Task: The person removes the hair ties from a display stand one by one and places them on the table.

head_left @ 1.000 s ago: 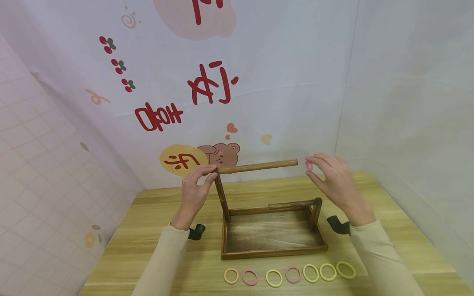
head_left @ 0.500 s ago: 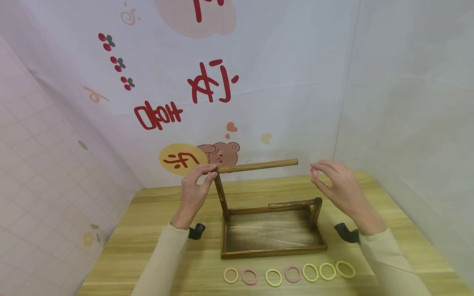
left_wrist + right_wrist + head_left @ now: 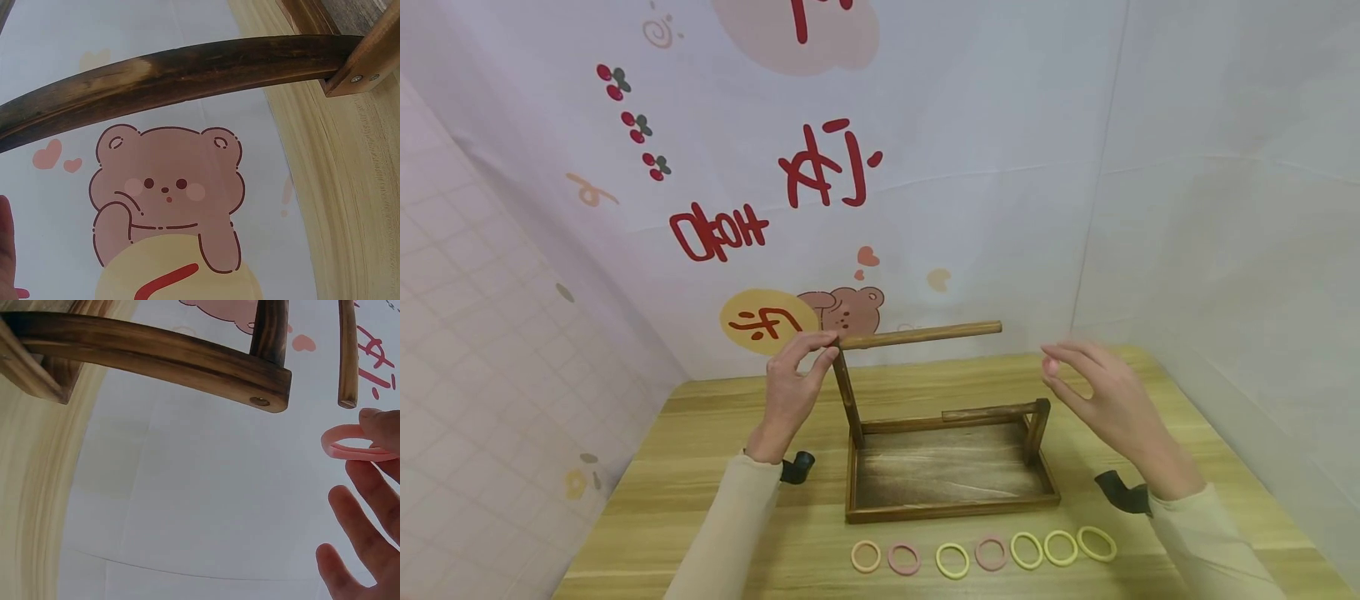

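A dark wooden rack stands on the table, with a tall post (image 3: 848,392) at its left and a short post (image 3: 1036,437) at its right. From these run a long upper bar (image 3: 925,335) and a shorter lower bar (image 3: 988,412), both with one free end. My left hand (image 3: 786,400) pinches the top of the tall post, thumb and fingers at the corner. Off to the right of the upper bar, my right hand (image 3: 1108,404) holds a pink ring (image 3: 337,450) between thumb and forefinger, apart from the rack. Its other fingers spread loosely in the right wrist view.
The rack's base is a shallow tray (image 3: 955,513) with a raised rim. In front of it lies a row of rings: an orange ring (image 3: 853,557), pink rings and several yellow rings. A printed cloth (image 3: 985,208) hangs behind the table.
My right hand has moved right and downward with the pink ring, away from the upper bar's free end. The left hand stays at the post top.
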A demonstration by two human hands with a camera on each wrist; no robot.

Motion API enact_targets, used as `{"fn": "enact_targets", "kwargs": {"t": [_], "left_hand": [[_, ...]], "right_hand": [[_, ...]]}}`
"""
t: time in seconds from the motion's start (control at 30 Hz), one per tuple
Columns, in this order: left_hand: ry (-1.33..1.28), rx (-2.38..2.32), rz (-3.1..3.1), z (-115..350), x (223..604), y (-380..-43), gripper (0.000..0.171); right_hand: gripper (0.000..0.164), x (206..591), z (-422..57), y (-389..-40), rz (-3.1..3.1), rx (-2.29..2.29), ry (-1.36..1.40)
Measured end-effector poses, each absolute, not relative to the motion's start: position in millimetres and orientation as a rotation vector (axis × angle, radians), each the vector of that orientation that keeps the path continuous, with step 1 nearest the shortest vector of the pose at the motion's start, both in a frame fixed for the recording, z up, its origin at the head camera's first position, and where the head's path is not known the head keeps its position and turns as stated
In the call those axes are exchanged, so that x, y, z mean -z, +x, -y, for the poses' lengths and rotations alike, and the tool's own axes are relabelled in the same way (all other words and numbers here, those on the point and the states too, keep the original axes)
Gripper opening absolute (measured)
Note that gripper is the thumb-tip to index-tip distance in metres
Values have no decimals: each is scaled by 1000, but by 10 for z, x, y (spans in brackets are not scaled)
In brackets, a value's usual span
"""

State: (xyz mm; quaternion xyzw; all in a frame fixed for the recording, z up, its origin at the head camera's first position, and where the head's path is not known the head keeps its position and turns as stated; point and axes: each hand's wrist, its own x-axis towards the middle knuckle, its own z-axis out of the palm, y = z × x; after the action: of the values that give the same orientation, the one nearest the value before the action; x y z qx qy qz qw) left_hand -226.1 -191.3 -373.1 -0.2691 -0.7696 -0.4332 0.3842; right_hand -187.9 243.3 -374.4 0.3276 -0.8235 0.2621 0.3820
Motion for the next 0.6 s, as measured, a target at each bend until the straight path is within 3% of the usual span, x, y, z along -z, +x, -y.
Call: {"fn": "enact_targets", "kwargs": {"t": [0.07,0.23,0.6], "left_hand": [[-687,1103,1960,1912,3731,-2263,23],[-688,1093,1957,1907,3734,-2269,23],[-685,1118,1960,1905,3737,-2264,23]], "right_hand": [[38,3757,-2451,-1839,2115,-685,823],[56,3801,-2528,-1727,2187,-677,752],[66,3938,-2724,-1529,2259,-697,711]]}}
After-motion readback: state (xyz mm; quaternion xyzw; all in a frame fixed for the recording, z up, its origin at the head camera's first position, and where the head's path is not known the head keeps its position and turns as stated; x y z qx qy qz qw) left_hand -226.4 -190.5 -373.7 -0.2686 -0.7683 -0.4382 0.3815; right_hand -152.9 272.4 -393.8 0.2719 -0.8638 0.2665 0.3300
